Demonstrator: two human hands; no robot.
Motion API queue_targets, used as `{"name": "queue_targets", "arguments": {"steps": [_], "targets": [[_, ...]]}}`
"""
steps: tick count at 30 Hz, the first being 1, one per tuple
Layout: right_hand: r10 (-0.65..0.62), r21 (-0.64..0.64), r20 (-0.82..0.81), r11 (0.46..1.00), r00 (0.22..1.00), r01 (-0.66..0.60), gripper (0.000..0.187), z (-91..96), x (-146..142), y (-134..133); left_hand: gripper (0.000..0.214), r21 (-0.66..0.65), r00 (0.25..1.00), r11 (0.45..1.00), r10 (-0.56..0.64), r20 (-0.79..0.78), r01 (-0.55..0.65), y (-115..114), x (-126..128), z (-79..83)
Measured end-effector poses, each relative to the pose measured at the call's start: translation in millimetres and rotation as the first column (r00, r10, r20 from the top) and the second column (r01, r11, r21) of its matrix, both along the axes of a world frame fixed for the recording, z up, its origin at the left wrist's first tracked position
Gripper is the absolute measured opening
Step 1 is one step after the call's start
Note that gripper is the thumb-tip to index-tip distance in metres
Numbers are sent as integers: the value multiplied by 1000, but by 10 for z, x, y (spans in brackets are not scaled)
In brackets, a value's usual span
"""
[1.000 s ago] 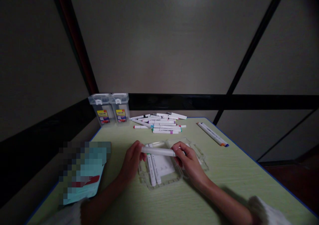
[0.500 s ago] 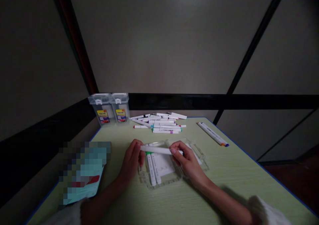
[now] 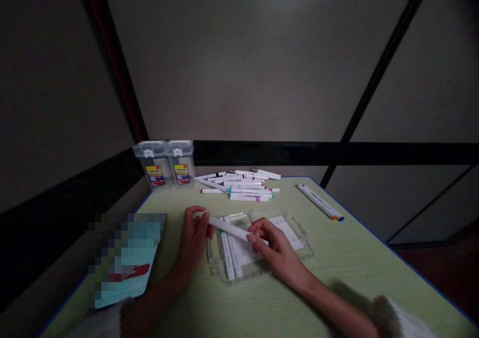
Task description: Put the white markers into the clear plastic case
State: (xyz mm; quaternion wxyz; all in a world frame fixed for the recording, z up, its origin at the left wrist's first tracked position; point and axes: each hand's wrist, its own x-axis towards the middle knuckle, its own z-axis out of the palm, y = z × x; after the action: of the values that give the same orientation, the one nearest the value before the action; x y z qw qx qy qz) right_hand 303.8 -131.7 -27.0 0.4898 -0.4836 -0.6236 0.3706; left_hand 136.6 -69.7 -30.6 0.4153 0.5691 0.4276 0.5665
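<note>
Between my two hands, a white marker (image 3: 230,228) is held slantwise, its left end higher than its right. The fingers of my left hand (image 3: 194,228) are closed on its left end. My right hand (image 3: 272,243) pinches the other end between thumb and fingers, hiding the tip. Below the marker an opened clear plastic case (image 3: 258,275) lies flat on the table. Two white markers (image 3: 232,255) rest side by side in its left half, one with a green band. White paper (image 3: 287,230) shows inside the case.
A pile of white markers (image 3: 247,185) with coloured ends lies at the back. Two lidded clear boxes (image 3: 181,163) with yellow labels stand at the back left. Two markers (image 3: 320,201) lie near the right edge. A teal, partly blurred flat item (image 3: 138,253) is at left.
The marker has tilted, its right end moving down and toward the left. My right hand has shifted slightly left and lower; my left hand has moved a little left.
</note>
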Motion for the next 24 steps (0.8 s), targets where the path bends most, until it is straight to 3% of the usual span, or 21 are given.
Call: {"name": "queue_targets", "arguments": {"steps": [8, 12, 24], "targets": [[115, 26, 243, 992, 963, -125, 12, 42, -4, -91, 14, -60, 1000, 998, 22, 6, -22, 30, -14, -13], [142, 49, 281, 986, 949, -162, 17, 52, -20, -101, 13, -44, 999, 998, 43, -4, -43, 29, -15, -13], [-49, 52, 120, 998, 992, 43, 15, 36, -9, -59, 11, -29, 999, 999, 20, 36, -19, 28, -16, -26]]}}
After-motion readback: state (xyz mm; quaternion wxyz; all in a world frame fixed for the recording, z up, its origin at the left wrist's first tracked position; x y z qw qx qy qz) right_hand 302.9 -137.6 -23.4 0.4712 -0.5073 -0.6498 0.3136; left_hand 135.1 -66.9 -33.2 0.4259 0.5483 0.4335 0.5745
